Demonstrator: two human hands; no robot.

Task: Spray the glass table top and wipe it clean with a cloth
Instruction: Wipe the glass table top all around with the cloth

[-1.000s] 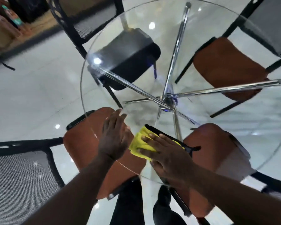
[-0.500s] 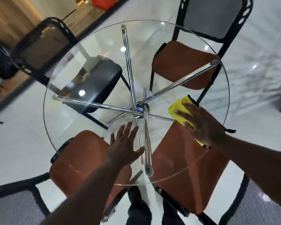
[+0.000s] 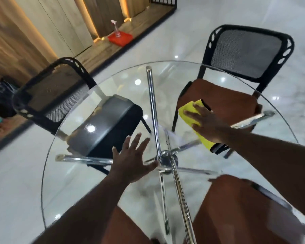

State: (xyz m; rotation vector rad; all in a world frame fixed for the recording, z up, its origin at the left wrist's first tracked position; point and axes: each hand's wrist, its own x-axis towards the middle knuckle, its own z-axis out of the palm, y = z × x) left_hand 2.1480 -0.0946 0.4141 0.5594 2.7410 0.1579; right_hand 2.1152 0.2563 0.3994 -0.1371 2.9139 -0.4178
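Your right hand (image 3: pixel 208 126) flat on the cloth (image 3: pixel 187 111), fingers straight; your left hand (image 3: pixel 133 162) on the glass (image 3: pixel 69 191), fingers splayed.

Likely office meeting or break area, not a kitchen or workshop; exact kind unclear. Round glass surface (image 3: pixel 74 182) on chrome spoke legs (image 3: pixel 166 162), ringed by matching mesh-back chairs: orange-seat chair (image 3: pixel 245 55) far right, black-seat chair (image 3: pixel 56 88) far left, two more orange seats (image 3: pixel 236 208) near. Polished white marble-look floor (image 3: pixel 218 23) mirrors round ceiling lights. Far left: wood-panel wall (image 3: pixel 24 32) with warm lit strips (image 3: pixel 93 29), low wooden platform (image 3: pixel 102 50) along it, red tray (image 3: pixel 125 40) with spray bottle (image 3: pixel 116 29) on it. Black bag (image 3: pixel 2 101) at left edge.
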